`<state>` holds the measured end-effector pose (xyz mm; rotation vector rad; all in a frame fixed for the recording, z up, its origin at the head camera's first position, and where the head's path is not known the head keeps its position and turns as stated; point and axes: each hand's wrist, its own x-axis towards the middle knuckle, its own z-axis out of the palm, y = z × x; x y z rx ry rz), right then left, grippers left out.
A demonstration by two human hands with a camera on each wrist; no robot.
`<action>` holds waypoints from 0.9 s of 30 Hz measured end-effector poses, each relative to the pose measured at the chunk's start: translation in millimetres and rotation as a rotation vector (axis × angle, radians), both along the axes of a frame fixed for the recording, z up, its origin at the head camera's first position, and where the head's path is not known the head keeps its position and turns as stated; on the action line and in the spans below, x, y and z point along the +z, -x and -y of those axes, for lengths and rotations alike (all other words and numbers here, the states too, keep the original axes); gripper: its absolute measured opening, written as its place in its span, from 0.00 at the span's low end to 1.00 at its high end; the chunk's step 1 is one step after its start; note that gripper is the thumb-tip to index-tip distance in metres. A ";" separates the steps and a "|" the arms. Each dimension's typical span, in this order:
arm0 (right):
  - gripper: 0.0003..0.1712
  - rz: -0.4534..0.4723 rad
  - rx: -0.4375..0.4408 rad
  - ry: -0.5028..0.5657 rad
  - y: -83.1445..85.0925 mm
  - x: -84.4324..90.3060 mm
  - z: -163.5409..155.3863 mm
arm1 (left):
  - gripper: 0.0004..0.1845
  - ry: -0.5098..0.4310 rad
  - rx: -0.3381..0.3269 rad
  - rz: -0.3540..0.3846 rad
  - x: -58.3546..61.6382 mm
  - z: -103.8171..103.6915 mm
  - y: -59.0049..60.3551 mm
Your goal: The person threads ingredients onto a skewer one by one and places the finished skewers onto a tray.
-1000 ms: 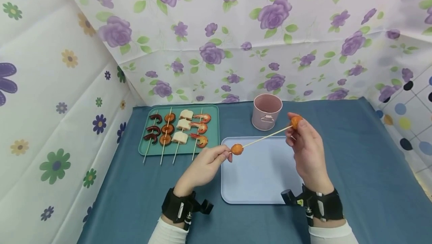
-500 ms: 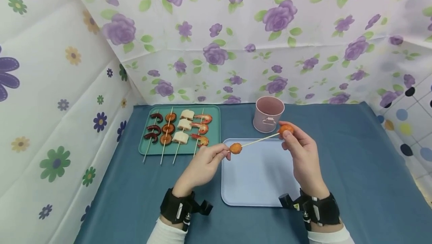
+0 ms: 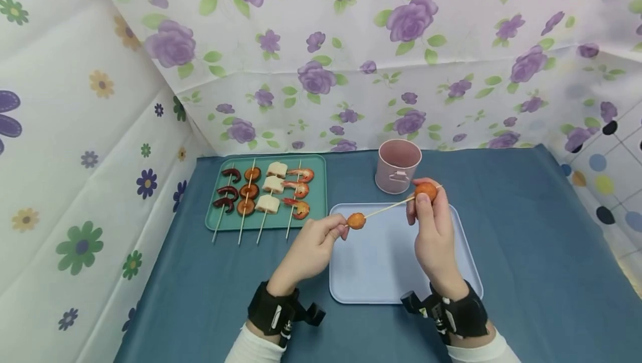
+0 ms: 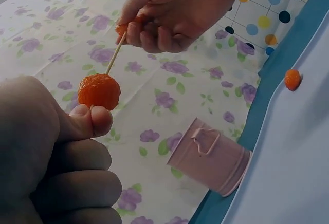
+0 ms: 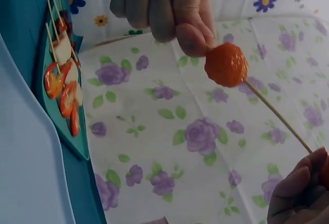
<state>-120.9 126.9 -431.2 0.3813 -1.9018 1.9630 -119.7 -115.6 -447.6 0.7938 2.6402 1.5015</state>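
My left hand [image 3: 313, 246] pinches the end of a thin wooden skewer [image 3: 386, 208], right beside an orange ball [image 3: 356, 221] threaded on it. The same ball shows large and rough-skinned in the left wrist view. With thumb and fingers my right hand [image 3: 436, 240] grips a second orange ball [image 3: 425, 190] farther along the skewer, and the tip pokes out past it. Bare stick spans the gap between the two balls. The skewer is held over a pale blue tray [image 3: 371, 274]. A loose orange ball [image 4: 292, 79] lies on that tray in the left wrist view.
Left of the blue tray, a green tray [image 3: 213, 221] bears several skewers: tentacle pieces [image 3: 228, 191], mushroom slices [image 3: 249, 190], white chunks [image 3: 273, 184] and shrimp [image 3: 300, 190]. Behind the blue tray stands a pink bucket [image 3: 394, 176]. Flowered cloth [image 3: 321, 78] hangs along the back.
My right hand has moved left and slid its ball along the skewer, shortening the bare stick between the balls. The tip now shows beyond that ball. My left hand keeps its pinch.
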 end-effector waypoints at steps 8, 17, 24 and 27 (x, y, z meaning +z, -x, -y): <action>0.11 -0.135 0.081 0.160 -0.1 -11.0 17.4 | 0.14 -0.023 -0.087 0.000 0.2 -4.8 -2.7; 0.13 -0.159 0.135 0.093 -4.8 -21.3 37.5 | 0.14 -0.082 -0.091 0.007 -0.8 -17.2 -7.4; 0.13 -0.156 0.133 0.030 -4.1 -19.3 36.5 | 0.13 -0.076 -0.084 0.019 -0.4 -12.6 -4.5; 0.14 -0.123 0.143 0.004 -3.5 -19.3 34.3 | 0.13 -0.075 -0.073 0.025 -0.1 -9.5 -4.3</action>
